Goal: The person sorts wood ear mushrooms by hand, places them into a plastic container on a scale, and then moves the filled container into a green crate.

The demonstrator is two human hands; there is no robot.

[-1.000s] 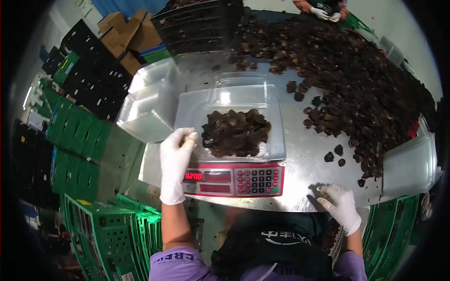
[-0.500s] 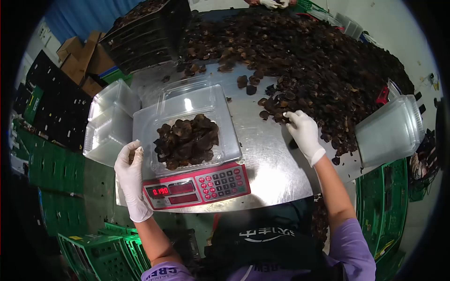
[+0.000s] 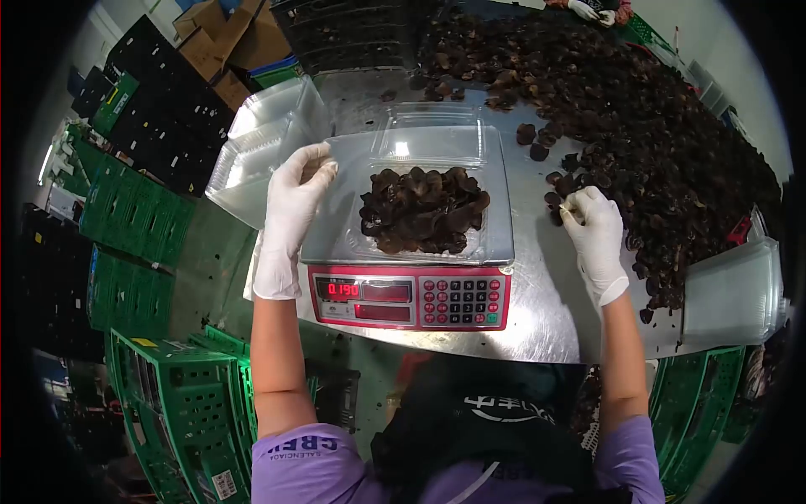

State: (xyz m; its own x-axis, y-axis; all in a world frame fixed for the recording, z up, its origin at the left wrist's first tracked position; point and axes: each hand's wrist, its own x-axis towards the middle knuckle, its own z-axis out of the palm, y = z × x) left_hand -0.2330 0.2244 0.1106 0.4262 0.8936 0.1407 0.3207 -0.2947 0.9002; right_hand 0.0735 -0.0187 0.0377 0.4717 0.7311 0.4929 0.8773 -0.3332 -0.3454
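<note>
My left hand [image 3: 290,223], in a white glove, is raised by the left edge of the scale's plate, thumb and fingers closed together with nothing visible in them. The red scale [image 3: 410,315] reads 0.190. On its plate is a clear plastic tray with its lid [image 3: 432,143] open behind, and dark, ear-like pieces [image 3: 424,210] fill the tray. My right hand [image 3: 598,244], also gloved, is at the near left edge of a large heap of dark pieces [image 3: 672,168]. Its fingers are curled together; what they hold, if anything, cannot be made out.
Empty clear trays [image 3: 260,164] stand left of the scale, and another stack [image 3: 730,294] is at the right. Behind is a dark crate [image 3: 348,38]. Green crates [image 3: 180,386] stand on the floor. A co-worker's gloved hands [image 3: 592,12] are at the far side.
The view has shifted, so the scale appears farther right. My left hand has risen beside the plate. My right hand's fingers have curled in at the heap's edge. The reading is unchanged.
</note>
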